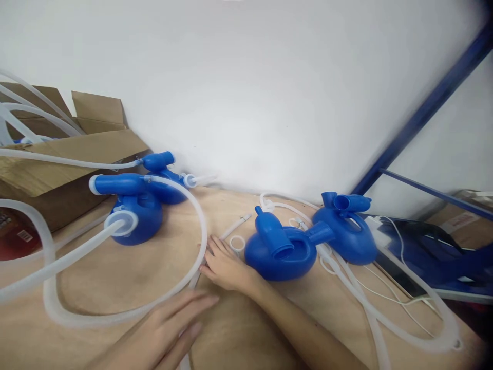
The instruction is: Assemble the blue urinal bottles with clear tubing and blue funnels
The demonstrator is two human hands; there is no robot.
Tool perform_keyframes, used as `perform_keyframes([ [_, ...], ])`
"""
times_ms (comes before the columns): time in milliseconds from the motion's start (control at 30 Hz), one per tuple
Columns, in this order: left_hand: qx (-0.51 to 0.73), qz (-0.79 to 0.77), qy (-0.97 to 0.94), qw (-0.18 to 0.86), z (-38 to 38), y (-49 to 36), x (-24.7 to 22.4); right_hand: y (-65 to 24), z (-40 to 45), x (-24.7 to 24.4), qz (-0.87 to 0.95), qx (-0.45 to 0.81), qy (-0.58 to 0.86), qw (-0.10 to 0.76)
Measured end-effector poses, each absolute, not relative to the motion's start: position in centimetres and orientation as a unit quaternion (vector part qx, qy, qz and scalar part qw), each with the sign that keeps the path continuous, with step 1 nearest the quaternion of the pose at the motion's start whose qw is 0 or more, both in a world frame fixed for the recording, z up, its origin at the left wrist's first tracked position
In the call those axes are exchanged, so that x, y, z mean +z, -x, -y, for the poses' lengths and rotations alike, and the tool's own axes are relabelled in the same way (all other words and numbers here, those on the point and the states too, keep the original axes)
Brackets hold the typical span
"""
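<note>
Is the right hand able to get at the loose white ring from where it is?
Probably yes: the white ring lies just beside the right hand, with nothing seen on top. The blue bottle sits close on the ring's other side, so finger room there may be tight.

Left grip (164,326), a bare human hand with slender fingers (192,312), shows softly blurred at lower left of centre; the right grip (225,264), equally bare, appears sharper mid-frame, joined to a slim, uncovered forearm (298,321) at lower right.
</note>
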State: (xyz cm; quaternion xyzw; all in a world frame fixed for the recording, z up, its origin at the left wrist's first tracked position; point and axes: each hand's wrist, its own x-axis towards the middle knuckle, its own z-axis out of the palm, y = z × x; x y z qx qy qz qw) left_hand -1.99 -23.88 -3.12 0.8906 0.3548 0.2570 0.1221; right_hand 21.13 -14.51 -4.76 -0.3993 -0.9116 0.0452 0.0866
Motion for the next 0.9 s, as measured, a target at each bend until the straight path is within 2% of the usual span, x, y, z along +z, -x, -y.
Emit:
perform_keyframes([
  [100, 0.247, -0.318, -0.901, 0.159, 19.7, -2.2, -1.2, -22.6, 16.1, -3.8, 0.904, 0.08, 0.416, 0.062],
  [167, 0.25, -0.323, -0.901, 0.144, 16.6, -3.1, -1.0, -23.9, 17.5, -3.1, 0.899, 0.1, 0.423, 0.049],
  [300, 0.152, -0.348, -0.923, -0.059, 12.0, -1.9, -1.9, -26.6, 20.7, -1.0, 0.902, 0.114, 0.413, 0.047],
  [367, 0.089, -0.353, -0.92, -0.149, 10.6, -1.1, -1.9, -27.9, 22.3, 0.4, 0.911, 0.12, 0.387, 0.081],
  [433, 0.053, -0.377, -0.907, -0.179, 9.7, -0.9, -1.8, -29.2, 23.5, 2.1, 0.924, 0.103, 0.338, 0.146],
  [533, 0.038, -0.418, -0.892, -0.168, 8.8, -1.5, -1.6, -31.7, 24.2, 4.1, 0.909, -0.019, 0.293, 0.297],
  [633, 0.057, -0.448, -0.879, -0.153, 9.2, -3.2, -1.1, -34.3, 23.6, 4.8, 0.815, -0.149, 0.366, 0.423],
  [700, 0.079, -0.464, -0.869, -0.151, 10.3, -4.6, -0.2, -35.6, 22.5, 4.2, 0.767, -0.157, 0.442, 0.438],
  [767, 0.097, -0.45, -0.877, -0.138, 11.7, -6.2, 1.0, -36.5, 21.5, 3.0, 0.762, -0.119, 0.483, 0.414],
  [900, 0.087, -0.368, -0.926, -0.008, 12.2, -9.7, 1.4, -37.2, 20.0, 0.0, 0.8, -0.053, 0.484, 0.351],
])
